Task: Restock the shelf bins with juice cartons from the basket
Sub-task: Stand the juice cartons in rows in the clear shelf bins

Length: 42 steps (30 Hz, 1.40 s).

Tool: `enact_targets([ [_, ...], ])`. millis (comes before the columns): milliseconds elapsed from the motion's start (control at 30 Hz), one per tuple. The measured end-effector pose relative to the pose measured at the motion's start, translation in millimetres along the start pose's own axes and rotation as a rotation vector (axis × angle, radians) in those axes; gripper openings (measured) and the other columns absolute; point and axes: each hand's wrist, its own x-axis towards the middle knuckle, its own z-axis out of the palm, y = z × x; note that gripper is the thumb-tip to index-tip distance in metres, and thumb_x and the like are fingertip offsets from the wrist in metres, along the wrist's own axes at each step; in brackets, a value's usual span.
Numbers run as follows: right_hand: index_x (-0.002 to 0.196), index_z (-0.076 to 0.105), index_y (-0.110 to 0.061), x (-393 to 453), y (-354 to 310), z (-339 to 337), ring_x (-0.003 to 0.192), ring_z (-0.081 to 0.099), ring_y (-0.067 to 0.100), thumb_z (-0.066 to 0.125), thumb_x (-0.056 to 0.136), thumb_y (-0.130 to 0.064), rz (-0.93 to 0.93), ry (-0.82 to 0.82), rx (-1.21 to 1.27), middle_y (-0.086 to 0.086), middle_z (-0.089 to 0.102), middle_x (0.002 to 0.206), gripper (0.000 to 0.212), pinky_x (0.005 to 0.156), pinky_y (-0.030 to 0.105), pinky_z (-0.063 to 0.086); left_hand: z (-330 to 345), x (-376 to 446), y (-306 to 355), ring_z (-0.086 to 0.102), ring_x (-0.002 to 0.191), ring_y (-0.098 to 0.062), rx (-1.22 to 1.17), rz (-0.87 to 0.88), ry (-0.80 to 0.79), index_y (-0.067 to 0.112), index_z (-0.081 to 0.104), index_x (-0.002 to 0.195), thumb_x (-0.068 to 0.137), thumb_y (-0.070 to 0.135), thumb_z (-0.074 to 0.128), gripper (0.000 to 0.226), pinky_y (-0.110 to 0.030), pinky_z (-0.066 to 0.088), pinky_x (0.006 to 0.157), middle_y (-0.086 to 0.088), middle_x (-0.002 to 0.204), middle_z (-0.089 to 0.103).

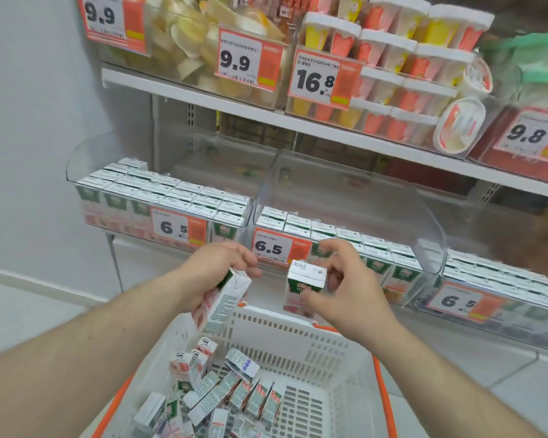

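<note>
My left hand (217,273) grips a white juice carton (220,306), tilted, above the far left rim of the white basket (298,336). Another carton (302,287) stands upright in my right hand (345,289), just above the basket's far rim and in front of the middle shelf bin (408,248). Several loose cartons (222,393) lie jumbled in the basket's near left part. The clear middle bin holds rows of cartons only in its front. The left bin (86,172) is nearly full of cartons.
A third clear bin (503,298) of cartons sits at the right. Above, a shelf (203,96) carries tubs and pudding cups behind price tags. The basket has orange handles (383,390). A white wall (29,153) stands to the left, tiled floor below.
</note>
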Motion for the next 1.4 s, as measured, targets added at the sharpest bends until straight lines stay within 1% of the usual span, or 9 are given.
enact_targets([
  [133,0.132,0.039,-0.042,10.5,-15.1,10.4,0.072,0.051,0.008,0.083,0.073,-0.016,-0.147,0.062,-0.010,-0.011,0.059,0.086,0.079,0.065,0.021,0.045,-6.8,0.0,-8.9,0.061,0.107,-0.005,0.387,0.234,-0.057,0.030,0.060,0.115,0.080,0.020,0.065,0.037,-0.028,0.048,0.090,0.011,0.109,0.069],
  [233,0.127,0.035,-0.056,17.1,-26.9,20.9,0.081,0.056,0.008,0.081,0.074,-0.015,-0.313,0.096,-0.019,-0.016,0.061,0.096,0.082,0.069,0.016,0.046,-5.7,-5.3,-8.6,0.050,0.118,0.009,0.556,0.426,-0.044,0.057,0.041,0.132,0.062,0.059,0.068,0.075,-0.029,0.045,0.100,0.025,0.123,0.058],
  [467,0.136,0.031,-0.042,24.7,-49.0,42.0,0.107,0.059,-0.006,0.075,0.073,-0.012,-0.705,0.216,-0.109,-0.027,0.060,0.117,0.082,0.089,0.014,0.048,-24.6,-13.8,11.7,0.061,0.105,0.000,0.552,0.721,0.155,0.045,0.056,0.123,0.074,0.030,0.074,0.055,-0.035,0.052,0.087,0.026,0.110,0.065],
  [567,0.128,0.036,-0.056,33.6,-51.5,41.7,0.109,0.060,-0.005,0.076,0.079,0.000,-0.523,0.196,0.095,-0.032,0.062,0.115,0.084,0.086,0.013,0.048,-33.3,-18.6,17.0,0.058,0.103,0.003,0.551,0.745,0.255,0.052,0.051,0.116,0.072,0.043,0.068,0.048,-0.029,0.051,0.088,0.026,0.105,0.064],
  [667,0.122,0.044,-0.040,49.2,-48.1,43.9,0.106,0.067,0.012,0.075,0.078,0.010,-0.208,0.005,0.381,-0.014,0.071,0.110,0.073,0.090,0.032,0.056,-42.0,-21.5,18.8,0.054,0.099,0.001,0.668,0.731,0.354,0.045,0.058,0.117,0.071,0.053,0.059,0.047,-0.032,0.051,0.086,0.020,0.104,0.061],
  [867,0.116,0.055,-0.021,63.7,-58.5,51.6,0.093,0.069,0.014,0.067,0.077,0.021,-0.033,-0.135,0.630,0.001,0.075,0.103,0.058,0.071,0.023,0.055,-52.8,-30.9,26.6,0.053,0.100,-0.001,0.803,0.609,0.377,0.042,0.057,0.121,0.080,0.037,0.072,0.044,-0.023,0.044,0.082,0.020,0.107,0.059],
  [967,0.107,0.063,-0.006,68.5,-67.0,53.5,0.085,0.068,0.020,0.076,0.066,0.003,-0.018,-0.168,0.718,0.007,0.075,0.095,0.045,0.069,0.027,0.056,-63.8,-32.3,30.6,0.057,0.089,0.003,0.610,0.478,0.326,0.045,0.057,0.110,0.081,0.038,0.074,0.035,-0.013,0.044,0.073,0.017,0.093,0.064],
  [1233,0.097,0.069,-0.001,96.0,-119.9,78.8,0.047,0.057,0.009,0.075,0.083,-0.023,0.408,-0.062,0.827,0.007,0.069,0.066,0.026,0.045,0.019,0.051,-87.1,-20.9,30.4,0.070,0.094,-0.023,0.085,0.328,0.169,0.033,0.069,0.107,0.092,0.035,0.066,0.016,-0.045,0.053,0.093,0.002,0.097,0.075],
  [1400,0.089,0.068,-0.010,122.7,-145.2,87.3,0.050,0.055,0.012,0.074,0.084,-0.044,0.386,-0.110,0.557,0.007,0.069,0.071,0.036,0.047,0.025,0.048,-95.5,-13.2,44.3,0.058,0.054,-0.014,-0.371,0.097,0.096,0.013,0.071,0.099,0.094,0.024,0.058,0.018,-0.026,0.043,0.058,-0.003,0.072,0.068],
])
